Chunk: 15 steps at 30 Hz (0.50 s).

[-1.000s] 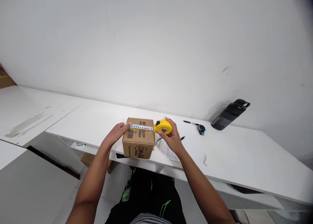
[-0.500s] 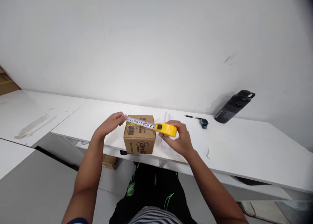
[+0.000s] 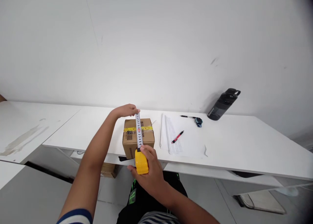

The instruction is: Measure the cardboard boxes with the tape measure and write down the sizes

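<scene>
A brown cardboard box (image 3: pixel 128 140) with yellow tape across its top stands at the table's front edge. Over it, from back to front, runs the silver blade of a yellow tape measure (image 3: pixel 142 163). My left hand (image 3: pixel 127 110) pinches the free end of the blade just beyond the box's far edge. In front of the box my right hand (image 3: pixel 153 172) is wrapped round the yellow case, which is partly covered by the fingers. Numbers and a red mark show along the blade.
Right of the box lie white paper sheets (image 3: pixel 188 147) with a red pen (image 3: pixel 177 137) on them. Behind are a black pen (image 3: pixel 187 116), a small dark blue object (image 3: pixel 199 121) and a dark bottle (image 3: pixel 223 104). A wall (image 3: pixel 156 54) rises behind the table (image 3: pixel 234 142).
The tape measure has turned from lying left to right across the box to running back to front. My left hand moved to the far edge, my right hand towards me. The red pen came into view.
</scene>
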Available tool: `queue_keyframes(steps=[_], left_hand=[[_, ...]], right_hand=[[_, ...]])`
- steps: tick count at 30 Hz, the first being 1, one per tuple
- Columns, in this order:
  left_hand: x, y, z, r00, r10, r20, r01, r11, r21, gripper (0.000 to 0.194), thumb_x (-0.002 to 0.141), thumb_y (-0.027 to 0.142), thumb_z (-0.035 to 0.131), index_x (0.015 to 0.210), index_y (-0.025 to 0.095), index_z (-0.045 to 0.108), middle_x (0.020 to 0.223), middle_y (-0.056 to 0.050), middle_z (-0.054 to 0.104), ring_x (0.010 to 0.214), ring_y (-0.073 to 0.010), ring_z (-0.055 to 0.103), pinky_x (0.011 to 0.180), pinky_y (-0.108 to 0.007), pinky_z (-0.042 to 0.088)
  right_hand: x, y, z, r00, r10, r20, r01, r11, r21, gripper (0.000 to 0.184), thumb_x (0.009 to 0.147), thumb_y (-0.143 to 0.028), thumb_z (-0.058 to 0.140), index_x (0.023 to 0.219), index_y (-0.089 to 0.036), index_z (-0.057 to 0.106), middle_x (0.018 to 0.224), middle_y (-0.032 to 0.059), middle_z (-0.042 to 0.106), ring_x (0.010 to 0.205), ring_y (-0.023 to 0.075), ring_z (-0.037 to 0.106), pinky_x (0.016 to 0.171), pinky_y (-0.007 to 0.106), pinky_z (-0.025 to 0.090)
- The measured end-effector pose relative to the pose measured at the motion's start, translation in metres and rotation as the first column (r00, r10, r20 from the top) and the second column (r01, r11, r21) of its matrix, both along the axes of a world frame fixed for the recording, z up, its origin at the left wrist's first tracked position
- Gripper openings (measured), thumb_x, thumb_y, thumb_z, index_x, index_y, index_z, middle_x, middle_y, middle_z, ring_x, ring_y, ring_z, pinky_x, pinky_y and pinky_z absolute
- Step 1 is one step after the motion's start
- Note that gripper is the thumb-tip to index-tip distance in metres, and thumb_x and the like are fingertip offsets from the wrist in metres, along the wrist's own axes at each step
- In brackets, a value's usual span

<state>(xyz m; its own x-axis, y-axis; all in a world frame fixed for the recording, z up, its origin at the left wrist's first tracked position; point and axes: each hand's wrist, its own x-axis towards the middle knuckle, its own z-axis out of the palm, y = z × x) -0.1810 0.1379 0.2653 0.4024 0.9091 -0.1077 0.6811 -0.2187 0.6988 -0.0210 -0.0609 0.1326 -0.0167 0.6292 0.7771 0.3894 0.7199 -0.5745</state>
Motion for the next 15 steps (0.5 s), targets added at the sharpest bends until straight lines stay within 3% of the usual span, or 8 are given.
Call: queue_keyframes(steps=[3,6,11,15], left_hand=[[0.004,0.004,-0.026,0.997,0.060,-0.043,-0.058,0.997,0.041,0.042,0.073,0.061,0.061,0.067,0.020,0.057,0.071,-0.004,0.061,0.062,-0.0182,0.051,0.059,-0.031,0.037],[0.005,-0.007,-0.041,0.997,0.061,-0.057,-0.056,0.995,0.084,0.043,0.078,0.063,0.053,0.068,0.021,0.054,0.071,-0.003,0.060,0.062,-0.0189,0.051,0.058,-0.031,0.036],[0.006,-0.026,-0.046,0.996,0.007,-0.085,0.018,0.957,0.290,0.038,0.085,0.056,0.047,0.072,0.021,0.055,0.083,-0.004,0.061,0.075,-0.0206,0.054,0.067,-0.032,0.038],[0.009,-0.033,-0.043,0.995,0.067,-0.075,-0.042,0.953,0.300,0.037,0.087,0.052,0.046,0.072,0.020,0.056,0.085,-0.004,0.061,0.078,-0.0203,0.055,0.070,-0.032,0.040]], right_hand=[[0.002,0.001,0.002,1.000,0.017,-0.025,-0.019,0.996,-0.082,0.082,0.071,-0.060,0.075,0.136,-0.030,0.036,0.122,0.0130,0.055,0.111,0.0309,0.062,0.083,0.046,0.060],[0.008,0.009,0.010,0.999,0.040,0.033,-0.033,0.980,-0.197,0.089,0.064,-0.065,0.077,0.135,-0.029,0.038,0.125,0.0134,0.057,0.112,0.0329,0.062,0.082,0.047,0.059],[0.008,0.023,0.024,0.994,0.089,0.068,-0.066,0.955,-0.289,0.084,0.065,-0.059,0.079,0.133,-0.027,0.041,0.127,0.0140,0.058,0.112,0.0343,0.061,0.082,0.049,0.058],[0.004,0.024,0.020,0.995,0.084,0.058,-0.068,0.970,-0.232,0.081,0.069,-0.054,0.078,0.135,-0.028,0.040,0.127,0.0141,0.057,0.115,0.0336,0.060,0.083,0.047,0.058]])
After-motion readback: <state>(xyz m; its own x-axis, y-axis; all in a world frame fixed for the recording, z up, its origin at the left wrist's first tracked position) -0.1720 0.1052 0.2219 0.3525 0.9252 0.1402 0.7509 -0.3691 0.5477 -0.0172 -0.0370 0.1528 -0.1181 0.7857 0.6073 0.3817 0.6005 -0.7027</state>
